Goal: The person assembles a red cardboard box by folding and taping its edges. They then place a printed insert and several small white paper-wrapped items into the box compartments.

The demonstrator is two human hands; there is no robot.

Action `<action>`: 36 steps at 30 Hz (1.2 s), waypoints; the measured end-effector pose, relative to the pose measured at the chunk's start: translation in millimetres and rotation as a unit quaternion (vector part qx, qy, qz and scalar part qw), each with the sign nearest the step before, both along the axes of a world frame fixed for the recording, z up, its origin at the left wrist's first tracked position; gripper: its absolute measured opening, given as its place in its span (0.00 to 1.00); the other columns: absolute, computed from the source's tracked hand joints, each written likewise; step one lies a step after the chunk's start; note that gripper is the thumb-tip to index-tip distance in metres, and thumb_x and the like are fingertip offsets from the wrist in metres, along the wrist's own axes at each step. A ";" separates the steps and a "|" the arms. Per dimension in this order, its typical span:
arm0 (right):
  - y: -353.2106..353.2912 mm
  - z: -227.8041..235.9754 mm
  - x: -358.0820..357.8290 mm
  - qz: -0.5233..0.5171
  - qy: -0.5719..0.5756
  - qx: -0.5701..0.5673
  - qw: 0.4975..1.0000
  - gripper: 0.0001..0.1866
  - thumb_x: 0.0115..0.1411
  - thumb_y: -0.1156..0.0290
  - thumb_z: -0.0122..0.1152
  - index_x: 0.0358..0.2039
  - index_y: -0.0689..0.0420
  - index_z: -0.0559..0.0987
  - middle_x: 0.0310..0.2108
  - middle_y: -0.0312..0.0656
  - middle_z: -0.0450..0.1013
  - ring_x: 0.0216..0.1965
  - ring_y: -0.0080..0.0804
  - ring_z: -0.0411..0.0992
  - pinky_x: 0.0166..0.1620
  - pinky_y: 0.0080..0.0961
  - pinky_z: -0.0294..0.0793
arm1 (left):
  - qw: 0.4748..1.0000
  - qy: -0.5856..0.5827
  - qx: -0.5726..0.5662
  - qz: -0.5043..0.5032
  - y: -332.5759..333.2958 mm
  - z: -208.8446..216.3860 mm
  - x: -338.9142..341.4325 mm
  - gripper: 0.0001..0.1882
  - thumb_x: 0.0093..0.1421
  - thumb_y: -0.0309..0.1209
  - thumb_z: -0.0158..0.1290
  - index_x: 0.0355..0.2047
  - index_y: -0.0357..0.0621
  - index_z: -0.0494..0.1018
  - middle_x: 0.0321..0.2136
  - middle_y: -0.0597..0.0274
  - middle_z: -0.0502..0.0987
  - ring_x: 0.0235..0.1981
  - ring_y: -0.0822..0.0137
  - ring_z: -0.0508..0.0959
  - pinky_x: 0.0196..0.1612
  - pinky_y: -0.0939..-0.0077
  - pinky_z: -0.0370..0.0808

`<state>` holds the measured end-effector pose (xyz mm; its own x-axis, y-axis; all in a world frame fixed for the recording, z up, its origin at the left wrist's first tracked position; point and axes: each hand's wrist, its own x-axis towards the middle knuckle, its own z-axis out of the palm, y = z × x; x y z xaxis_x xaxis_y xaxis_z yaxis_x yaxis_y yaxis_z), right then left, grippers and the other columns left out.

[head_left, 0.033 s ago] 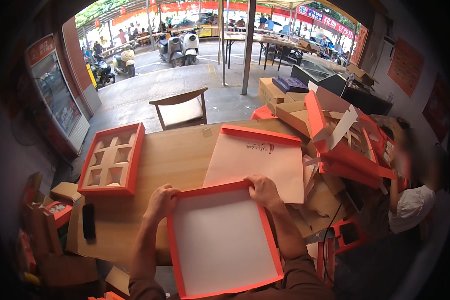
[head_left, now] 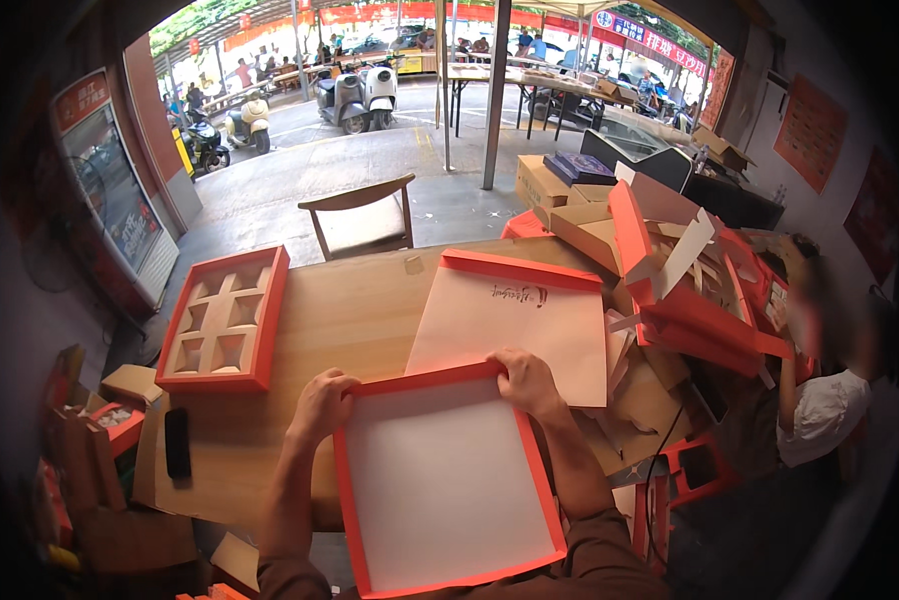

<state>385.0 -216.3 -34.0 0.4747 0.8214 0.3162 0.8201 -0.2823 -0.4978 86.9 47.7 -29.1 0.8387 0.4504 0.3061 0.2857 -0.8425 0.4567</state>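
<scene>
A shallow square box lid [head_left: 450, 485] with a white inside and red folded walls tilts at the table's front edge, its open side toward me. My left hand [head_left: 322, 402] is closed round its far left corner. At the far right corner, the fingers of my right hand [head_left: 526, 380] pinch the red wall. Just beyond the lid lies a flat pink cardboard sheet [head_left: 510, 335] with dark lettering and a raised red flap. To the left rests a red box [head_left: 270, 335] holding a cream insert with several square pockets.
A black phone [head_left: 178, 443] lies at the table's [head_left: 345, 310] left edge. Red and white box parts [head_left: 685, 290] pile up at the right, near another person [head_left: 825, 420]. A wooden chair [head_left: 365, 220] stands beyond the table; cartons [head_left: 120, 430] crowd the left floor.
</scene>
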 end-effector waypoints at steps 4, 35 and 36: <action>0.8 -3.3 1.7 -0.005 0.000 -0.005 1.000 0.17 0.58 0.80 0.60 0.46 0.57 0.86 0.44 0.47 0.83 0.46 0.51 0.81 0.51 0.43 0.83 | 1.000 0.003 0.014 0.016 -4.4 0.2 3.4 0.10 0.59 0.22 0.58 0.39 0.42 0.85 0.38 0.50 0.83 0.43 0.46 0.84 0.48 0.55 0.82; 1.5 -1.1 3.4 -0.040 0.016 -0.023 0.999 0.14 0.55 0.69 0.66 0.41 0.60 0.86 0.41 0.49 0.81 0.42 0.51 0.81 0.47 0.43 0.82 | 0.997 -0.005 0.068 0.041 -12.2 9.5 -7.9 0.08 0.58 0.22 0.57 0.36 0.44 0.85 0.36 0.53 0.82 0.40 0.48 0.84 0.44 0.56 0.83; 1.9 -0.2 3.1 -0.040 0.013 -0.028 0.999 0.14 0.56 0.69 0.66 0.42 0.59 0.86 0.42 0.49 0.81 0.43 0.51 0.81 0.48 0.44 0.83 | 0.996 -0.007 0.078 0.039 -10.6 7.4 -7.5 0.08 0.58 0.22 0.58 0.36 0.45 0.85 0.35 0.54 0.82 0.39 0.49 0.84 0.44 0.56 0.83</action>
